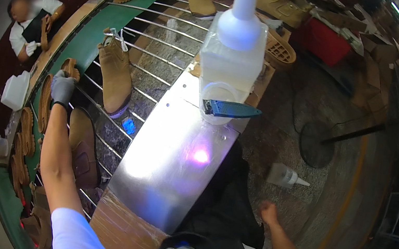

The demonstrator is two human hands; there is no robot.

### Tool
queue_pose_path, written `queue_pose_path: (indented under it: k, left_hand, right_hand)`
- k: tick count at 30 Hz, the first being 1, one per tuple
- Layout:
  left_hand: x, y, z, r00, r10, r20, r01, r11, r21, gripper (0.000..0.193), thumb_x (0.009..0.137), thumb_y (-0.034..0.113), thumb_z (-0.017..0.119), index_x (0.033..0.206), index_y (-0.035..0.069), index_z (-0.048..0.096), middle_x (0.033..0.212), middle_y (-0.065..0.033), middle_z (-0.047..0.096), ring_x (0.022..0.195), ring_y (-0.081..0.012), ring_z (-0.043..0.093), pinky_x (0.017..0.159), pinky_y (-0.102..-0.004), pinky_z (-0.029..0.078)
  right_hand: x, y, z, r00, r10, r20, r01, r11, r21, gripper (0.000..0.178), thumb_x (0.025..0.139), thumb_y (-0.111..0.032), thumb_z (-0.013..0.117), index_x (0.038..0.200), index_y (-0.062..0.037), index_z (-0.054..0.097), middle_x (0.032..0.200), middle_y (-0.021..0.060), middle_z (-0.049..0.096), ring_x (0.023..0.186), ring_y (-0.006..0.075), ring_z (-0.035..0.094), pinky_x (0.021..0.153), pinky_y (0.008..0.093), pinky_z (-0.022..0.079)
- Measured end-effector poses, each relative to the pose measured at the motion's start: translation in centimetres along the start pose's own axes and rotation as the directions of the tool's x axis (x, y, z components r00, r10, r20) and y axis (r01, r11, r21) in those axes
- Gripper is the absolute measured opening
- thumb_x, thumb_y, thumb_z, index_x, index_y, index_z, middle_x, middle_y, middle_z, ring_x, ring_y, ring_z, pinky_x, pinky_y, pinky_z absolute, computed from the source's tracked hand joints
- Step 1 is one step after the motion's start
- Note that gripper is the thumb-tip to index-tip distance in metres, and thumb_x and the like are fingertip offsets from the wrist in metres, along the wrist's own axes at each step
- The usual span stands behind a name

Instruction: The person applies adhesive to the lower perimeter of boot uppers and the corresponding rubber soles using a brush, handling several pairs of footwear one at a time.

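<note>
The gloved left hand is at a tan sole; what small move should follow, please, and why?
Perhaps raise the tan sole slightly: the left hand seems to grip its near end, and a tan boot lies to its right, where it could be brushed.

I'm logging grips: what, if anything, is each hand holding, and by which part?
The gloved left hand grips a tan shoe sole by its near end; the right hand appears empty.

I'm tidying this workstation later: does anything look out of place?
A nozzle-tipped bottle looks odd: it is on the floor, right of the metal-topped bench where a similar squeeze bottle stands. Whether it is upright or toppled down there, I can't tell.
</note>
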State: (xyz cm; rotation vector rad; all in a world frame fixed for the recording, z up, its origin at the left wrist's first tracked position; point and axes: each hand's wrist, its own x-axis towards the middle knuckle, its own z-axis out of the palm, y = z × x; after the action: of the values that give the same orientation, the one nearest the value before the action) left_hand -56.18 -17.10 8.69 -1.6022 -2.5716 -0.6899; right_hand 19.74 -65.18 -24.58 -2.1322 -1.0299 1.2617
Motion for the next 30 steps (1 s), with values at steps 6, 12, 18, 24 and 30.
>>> queue_pose_path:
  k: [6,12,18,24,30]
  left_hand:
    - [-12.2,15.7,-12.9,0.967,0.253,-0.027,-0.244,0.887,-0.393,0.007,0.082,0.007,0.072,0.084,0.001,0.068,0.067,-0.0032,0.066,0.06,-0.0104,0.06,0.055,-0.0286,0.045]
    - [-35.7,18.2,-20.4,0.516,0.765,-0.385,-0.816,0.576,0.051,0.028,0.084,0.009,0.081,0.109,0.002,0.071,0.094,-0.0065,0.065,0.092,-0.0226,0.061,0.084,-0.0357,0.05]
    - [-48.8,18.9,-18.2,0.188,0.954,-0.232,-0.943,0.242,0.231,0.027,0.082,0.02,0.072,0.108,0.011,0.074,0.102,-0.0013,0.058,0.099,-0.0216,0.057,0.099,-0.0515,0.046]
    - [-50.2,24.7,-11.2,-0.023,0.957,-0.288,-0.991,-0.06,-0.12,0.034,0.075,0.017,0.073,0.109,0.015,0.074,0.114,-0.0062,0.065,0.104,-0.025,0.063,0.1,-0.05,0.051]
    - [-46.5,25.2,-6.4,0.13,0.981,-0.145,-0.93,0.07,-0.36,0.032,0.08,0.015,0.075,0.111,0.009,0.072,0.116,-0.009,0.069,0.103,-0.0287,0.066,0.091,-0.0437,0.056]
  right_hand:
    - [-1.4,-23.8,1.4,0.918,-0.397,-0.006,0.374,0.859,0.349,0.019,0.101,-0.009,0.063,0.116,0.0008,0.069,0.094,0.0097,0.073,0.079,0.0135,0.07,0.071,0.0266,0.057]
    - [-10.4,-38.9,3.1,0.412,-0.904,0.112,0.753,0.407,0.517,0.035,0.099,-0.02,0.069,0.127,-0.0007,0.064,0.102,0.0131,0.071,0.089,0.0192,0.071,0.08,0.0311,0.058]
    - [-17.1,-39.8,3.9,0.233,-0.961,-0.147,0.56,0.009,0.829,0.093,0.096,-0.043,0.072,0.161,-0.0069,0.016,0.144,0.0175,0.047,0.126,0.0283,0.055,0.107,0.0456,0.047]
    - [-14.5,-35.1,-1.4,0.725,-0.557,-0.406,0.614,0.255,0.747,0.062,0.091,-0.002,0.062,0.149,-0.0024,0.041,0.137,0.0113,0.054,0.123,0.0209,0.055,0.107,0.0393,0.047]
    - [1.8,-37.6,-13.2,0.693,-0.589,-0.416,0.712,0.465,0.526,0.04,0.093,-0.019,0.071,0.125,0.0031,0.062,0.113,0.0147,0.073,0.098,0.0226,0.072,0.086,0.0364,0.06]
